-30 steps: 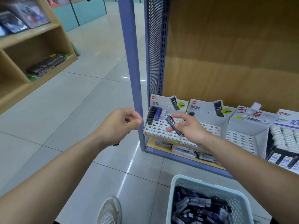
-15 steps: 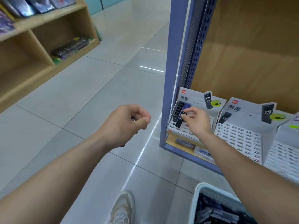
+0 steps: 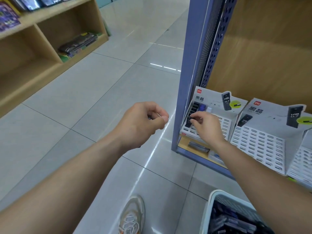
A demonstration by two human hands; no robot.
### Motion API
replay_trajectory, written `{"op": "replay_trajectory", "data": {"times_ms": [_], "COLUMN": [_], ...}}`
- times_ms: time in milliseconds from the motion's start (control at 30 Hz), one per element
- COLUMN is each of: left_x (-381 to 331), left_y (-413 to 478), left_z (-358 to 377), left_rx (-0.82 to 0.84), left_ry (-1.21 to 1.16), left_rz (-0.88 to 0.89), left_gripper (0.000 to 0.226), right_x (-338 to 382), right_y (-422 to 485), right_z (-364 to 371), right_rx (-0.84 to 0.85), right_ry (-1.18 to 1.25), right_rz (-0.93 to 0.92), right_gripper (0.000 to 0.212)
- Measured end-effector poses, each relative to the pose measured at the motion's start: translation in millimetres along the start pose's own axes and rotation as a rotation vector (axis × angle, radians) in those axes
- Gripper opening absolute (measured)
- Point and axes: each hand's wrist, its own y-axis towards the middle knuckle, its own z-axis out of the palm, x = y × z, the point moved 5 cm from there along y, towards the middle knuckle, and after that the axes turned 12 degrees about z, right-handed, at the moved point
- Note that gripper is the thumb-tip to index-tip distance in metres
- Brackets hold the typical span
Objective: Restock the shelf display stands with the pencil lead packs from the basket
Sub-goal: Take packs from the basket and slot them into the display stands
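Note:
A white slotted display stand (image 3: pixel 225 123) sits at the left end of the low shelf, with a column of black pencil lead packs (image 3: pixel 194 108) along its left side. My right hand (image 3: pixel 206 127) pinches a black pencil lead pack (image 3: pixel 188 122) at the lower end of that column. My left hand (image 3: pixel 143 123) hovers over the floor to the left, fingers curled round dark packs that barely show. A second stand (image 3: pixel 258 142) to the right has bare slots. The white basket (image 3: pixel 213 198) at bottom right holds several dark packs (image 3: pixel 233 222).
A blue metal shelf post (image 3: pixel 185 81) rises just left of the stand. A third stand (image 3: pixel 302 159) shows at the right edge. A wooden shelf unit (image 3: pixel 55 53) with books lines the left. My shoe (image 3: pixel 133 215) is on the tiled floor.
My right hand carried the black pack from above the stand down to the left column of slots. My left hand stayed in place, still curled.

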Motion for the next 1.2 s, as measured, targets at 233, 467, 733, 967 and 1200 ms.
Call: {"op": "replay_trajectory", "data": {"times_ms": [233,467,733,967,1200], "left_x": [3,-13,-82,-137,-145], "left_y": [2,11,8,-15,-22], "left_z": [1,16,70,118,118], "left_rx": [-0.004,-0.034,-0.022,0.062,0.090], "left_ry": [-0.021,-0.146,-0.614,-0.788,-0.448], "left_rz": [0.013,0.052,0.135,0.238,0.371], "left_gripper": [0.011,0.009,0.018,0.019,0.021], "right_x": [3,41,88,82,78], "right_y": [-1,-46,-161,-196,-196], "right_z": [10,-43,-138,-179,-193], "right_rx": [0.060,0.108,0.400,0.267,0.270], "right_ry": [-0.193,0.066,0.459,0.799,0.785], "right_rz": [-0.045,0.006,0.082,0.236,0.228], "right_gripper": [0.023,0.007,0.010,0.004,0.006]}}
